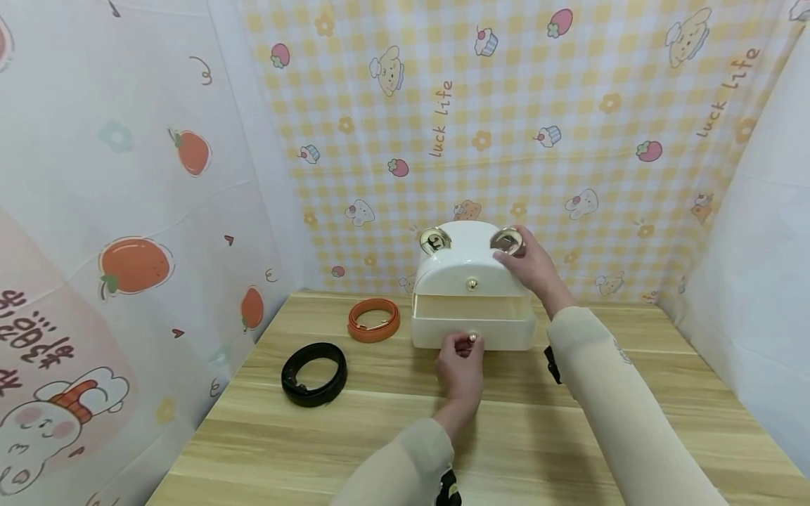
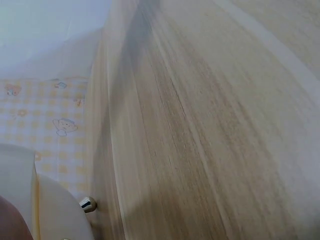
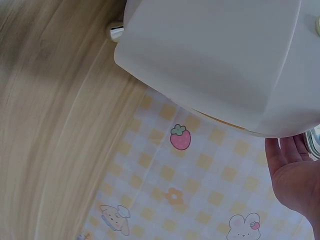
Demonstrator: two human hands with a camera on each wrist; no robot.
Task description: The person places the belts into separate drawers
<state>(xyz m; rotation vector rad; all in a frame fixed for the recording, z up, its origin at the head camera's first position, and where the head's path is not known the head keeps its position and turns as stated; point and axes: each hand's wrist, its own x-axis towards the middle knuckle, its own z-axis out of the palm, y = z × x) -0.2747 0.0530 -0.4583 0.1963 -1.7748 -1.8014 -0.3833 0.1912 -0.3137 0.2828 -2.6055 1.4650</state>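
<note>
Nearest the head camera are two cream sleeves (image 1: 395, 467), entering from the lower edge, with a dark band (image 1: 448, 488) at the left cuff. The left hand (image 1: 460, 369) has its fingers bent in a narrow pinch on the lower knob (image 1: 473, 337) of a white box (image 1: 470, 244). The right hand (image 1: 536, 266) grips the box's upper right corner, the thumb in front and the fingers behind the right gold disc (image 1: 508, 241); a matching left gold disc (image 1: 435, 241) sits at the opposite corner. The box stands upright on the wood-grained table (image 1: 253, 457), near its back edge. Its lower drawer (image 1: 436, 334) stands partly out, the pale interior showing above the front panel; the upper knob (image 1: 472, 284) is on the curved face over this gap. To the left of the box lie two coiled straps, apart from each other: an orange strap (image 1: 365, 334) with a metal buckle, near the box, and a black strap (image 1: 314, 398) closer to the viewer. Behind the table hangs a yellow checked cloth (image 1: 538, 91); a white cloth (image 1: 145, 204) printed with fruit hangs at left.
</note>
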